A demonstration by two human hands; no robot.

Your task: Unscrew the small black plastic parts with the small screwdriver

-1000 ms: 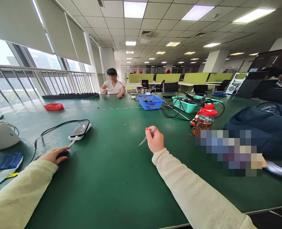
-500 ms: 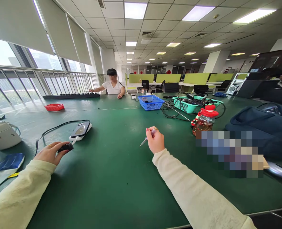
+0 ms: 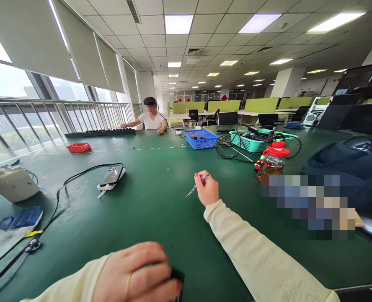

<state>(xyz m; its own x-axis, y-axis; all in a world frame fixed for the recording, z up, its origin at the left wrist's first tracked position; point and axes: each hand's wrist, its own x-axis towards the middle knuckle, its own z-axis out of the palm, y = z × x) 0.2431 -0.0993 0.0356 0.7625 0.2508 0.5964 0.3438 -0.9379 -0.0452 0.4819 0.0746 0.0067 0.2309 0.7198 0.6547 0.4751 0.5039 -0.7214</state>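
Observation:
My left hand (image 3: pixel 135 272) is closed at the bottom of the view, near the table's front edge. Its fingers wrap a small black block-like object (image 3: pixel 179 277), mostly hidden and slightly blurred. Over the middle of the table, my right hand (image 3: pixel 208 189) grips a slim screwdriver (image 3: pixel 191 191) with a clear purplish handle. The thin metal tip points down and to the left. Left of the right hand, a phone (image 3: pixel 110 176) lies on a white block with a short white cable.
The green table (image 3: pixel 148 214) bears a red tray (image 3: pixel 78 147), a blue basket (image 3: pixel 201 139) and a teal basket (image 3: pixel 251 144) with cables. A red-capped bottle (image 3: pixel 272 161) and a dark bag (image 3: pixel 346 167) stand right; a white pot-like container (image 3: pixel 14 184) left. A person (image 3: pixel 153 119) sits opposite.
My left hand has moved from beside the phone toward the front edge and centre with the black object, clear of the phone's white cable. My right hand holds the screwdriver almost unmoved.

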